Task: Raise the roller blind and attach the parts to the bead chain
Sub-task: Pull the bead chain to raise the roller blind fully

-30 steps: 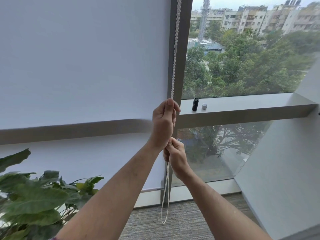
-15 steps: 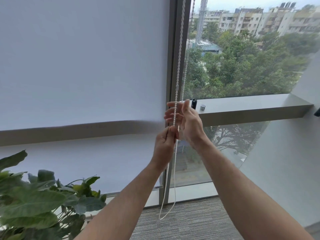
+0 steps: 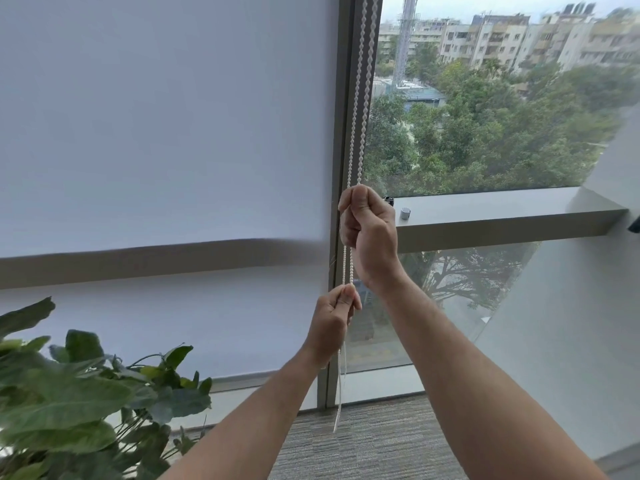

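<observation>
A white bead chain [image 3: 360, 109] hangs in two strands down the grey window frame. My right hand [image 3: 369, 226] grips the chain high up, at sill height. Lower down, my left hand [image 3: 332, 320] pinches the same chain, whose loop dangles to the floor below it. The white roller blind [image 3: 166, 126] covers the left window; its blurred bottom edge lies level with the sill beam. On the sill [image 3: 502, 211] stand a small black part [image 3: 389, 200], half hidden behind my right hand, and a small grey part [image 3: 405, 213].
A large leafy plant [image 3: 69, 403] fills the lower left corner. A white slanted wall [image 3: 588, 323] closes in on the right. Grey carpet [image 3: 363, 441] lies under the window.
My right hand, open beside the chain half a second ago, has closed on it above the left hand. The left hand has moved lower down the chain. The blind's bottom edge is blurred.
</observation>
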Demonstrator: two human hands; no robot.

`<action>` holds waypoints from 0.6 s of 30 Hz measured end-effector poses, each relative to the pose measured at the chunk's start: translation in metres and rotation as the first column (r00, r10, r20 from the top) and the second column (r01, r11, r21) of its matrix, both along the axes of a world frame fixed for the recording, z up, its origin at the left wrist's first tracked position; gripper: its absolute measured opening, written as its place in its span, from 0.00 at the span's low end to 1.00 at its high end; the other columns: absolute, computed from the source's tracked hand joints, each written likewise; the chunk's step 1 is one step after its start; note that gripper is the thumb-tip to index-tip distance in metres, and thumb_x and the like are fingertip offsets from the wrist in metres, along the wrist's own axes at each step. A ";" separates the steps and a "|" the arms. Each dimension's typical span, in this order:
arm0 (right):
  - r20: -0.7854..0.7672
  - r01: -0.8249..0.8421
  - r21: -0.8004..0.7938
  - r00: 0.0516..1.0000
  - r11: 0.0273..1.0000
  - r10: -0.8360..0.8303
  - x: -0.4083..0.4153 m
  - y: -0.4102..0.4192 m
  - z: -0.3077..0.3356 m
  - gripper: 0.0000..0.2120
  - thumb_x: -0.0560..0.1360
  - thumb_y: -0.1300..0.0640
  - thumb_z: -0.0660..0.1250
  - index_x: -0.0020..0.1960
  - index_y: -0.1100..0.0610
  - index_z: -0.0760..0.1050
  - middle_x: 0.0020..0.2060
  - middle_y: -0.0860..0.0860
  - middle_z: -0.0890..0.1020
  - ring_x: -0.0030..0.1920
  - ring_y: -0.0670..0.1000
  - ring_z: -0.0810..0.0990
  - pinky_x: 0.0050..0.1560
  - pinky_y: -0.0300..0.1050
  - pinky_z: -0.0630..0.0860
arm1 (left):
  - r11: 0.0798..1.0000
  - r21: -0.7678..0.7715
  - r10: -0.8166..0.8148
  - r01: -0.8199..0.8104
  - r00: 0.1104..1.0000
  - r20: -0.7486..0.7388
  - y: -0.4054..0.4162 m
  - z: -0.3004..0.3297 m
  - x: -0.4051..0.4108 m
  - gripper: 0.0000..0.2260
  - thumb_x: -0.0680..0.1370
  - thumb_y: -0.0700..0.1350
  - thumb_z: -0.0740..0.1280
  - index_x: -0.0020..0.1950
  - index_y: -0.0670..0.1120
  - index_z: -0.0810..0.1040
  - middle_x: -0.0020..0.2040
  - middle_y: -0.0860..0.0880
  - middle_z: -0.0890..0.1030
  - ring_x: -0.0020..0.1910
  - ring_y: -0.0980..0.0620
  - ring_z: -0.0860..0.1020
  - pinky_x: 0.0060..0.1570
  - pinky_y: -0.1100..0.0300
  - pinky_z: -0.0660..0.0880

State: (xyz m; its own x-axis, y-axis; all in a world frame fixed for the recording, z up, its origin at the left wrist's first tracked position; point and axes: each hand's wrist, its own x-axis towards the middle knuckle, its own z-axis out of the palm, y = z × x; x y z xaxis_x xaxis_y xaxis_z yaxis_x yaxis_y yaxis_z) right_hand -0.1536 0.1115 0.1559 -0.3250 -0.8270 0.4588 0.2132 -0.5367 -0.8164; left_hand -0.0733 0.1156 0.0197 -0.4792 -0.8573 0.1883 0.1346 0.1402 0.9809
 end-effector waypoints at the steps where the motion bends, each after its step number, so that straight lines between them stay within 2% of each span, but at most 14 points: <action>1: 0.002 0.001 -0.006 1.000 1.000 -0.001 0.001 0.001 -0.001 0.17 0.82 0.54 0.55 0.37 0.54 0.74 0.21 0.41 0.63 0.22 0.42 0.58 0.22 0.34 0.58 | 1.000 0.018 -0.024 0.024 1.000 -0.004 0.000 0.001 0.002 0.18 0.82 0.49 0.57 0.34 0.49 0.75 0.25 0.54 0.65 0.25 0.55 0.61 0.26 0.61 0.58; 4: -0.019 0.026 0.016 0.999 1.000 -0.026 0.004 0.004 -0.013 0.18 0.82 0.54 0.56 0.35 0.51 0.75 0.21 0.41 0.64 0.21 0.42 0.59 0.22 0.35 0.58 | 0.993 0.031 -0.114 0.113 0.992 0.049 -0.006 0.006 0.011 0.18 0.80 0.50 0.59 0.36 0.43 0.79 0.26 0.49 0.72 0.25 0.52 0.69 0.27 0.62 0.66; 7: -0.041 0.065 0.075 0.997 0.995 -0.063 0.008 0.010 -0.035 0.17 0.81 0.53 0.57 0.35 0.50 0.75 0.22 0.43 0.64 0.22 0.43 0.59 0.21 0.36 0.57 | 0.984 0.063 -0.175 0.167 0.973 0.149 -0.019 0.008 0.023 0.17 0.77 0.47 0.56 0.45 0.43 0.85 0.40 0.45 0.85 0.41 0.47 0.82 0.46 0.50 0.78; 9: -0.036 0.075 0.114 0.997 0.991 -0.071 0.010 0.015 -0.051 0.17 0.81 0.53 0.57 0.35 0.52 0.74 0.22 0.44 0.64 0.22 0.44 0.58 0.21 0.37 0.55 | 0.988 0.085 -0.141 0.129 0.978 0.155 -0.028 0.012 0.029 0.19 0.74 0.45 0.55 0.50 0.44 0.85 0.49 0.41 0.86 0.51 0.42 0.83 0.57 0.43 0.78; 10: -0.030 0.073 0.128 0.997 0.989 -0.069 0.011 0.016 -0.059 0.17 0.81 0.53 0.57 0.35 0.53 0.74 0.22 0.44 0.64 0.22 0.44 0.58 0.21 0.38 0.55 | 0.992 0.080 -0.112 0.102 0.984 0.137 -0.031 0.017 0.031 0.19 0.74 0.44 0.54 0.51 0.44 0.85 0.50 0.40 0.86 0.53 0.40 0.82 0.58 0.41 0.77; 12: -0.031 0.070 0.149 0.997 0.986 -0.066 0.013 0.019 -0.071 0.17 0.81 0.54 0.57 0.35 0.54 0.74 0.22 0.44 0.64 0.22 0.44 0.59 0.22 0.38 0.56 | 0.997 0.044 -0.069 0.066 0.996 0.062 -0.035 0.030 0.031 0.18 0.76 0.44 0.55 0.51 0.44 0.84 0.48 0.40 0.85 0.49 0.40 0.83 0.53 0.41 0.78; 14: -0.053 0.081 0.176 0.996 0.981 -0.072 0.015 0.021 -0.082 0.18 0.81 0.55 0.57 0.33 0.52 0.74 0.22 0.44 0.65 0.22 0.44 0.60 0.22 0.38 0.57 | 0.999 0.017 -0.044 0.044 0.998 -0.036 -0.037 0.046 0.029 0.17 0.80 0.48 0.56 0.50 0.45 0.84 0.46 0.42 0.85 0.46 0.43 0.83 0.50 0.43 0.78; 16: -0.073 0.089 0.214 0.995 0.973 -0.075 0.018 0.024 -0.094 0.19 0.81 0.54 0.58 0.31 0.50 0.73 0.23 0.46 0.65 0.22 0.44 0.60 0.22 0.40 0.56 | 1.000 -0.014 -0.026 0.025 0.993 -0.116 -0.039 0.066 0.025 0.18 0.80 0.55 0.58 0.53 0.46 0.84 0.48 0.43 0.85 0.49 0.43 0.83 0.53 0.47 0.79; 18: -0.095 0.092 0.257 0.993 0.962 -0.070 0.019 0.027 -0.111 0.20 0.82 0.55 0.57 0.32 0.50 0.74 0.23 0.46 0.66 0.22 0.44 0.61 0.22 0.40 0.57 | 0.995 -0.088 -0.053 0.038 0.982 -0.183 -0.039 0.087 0.020 0.19 0.80 0.56 0.59 0.55 0.46 0.83 0.48 0.43 0.85 0.49 0.43 0.83 0.51 0.50 0.80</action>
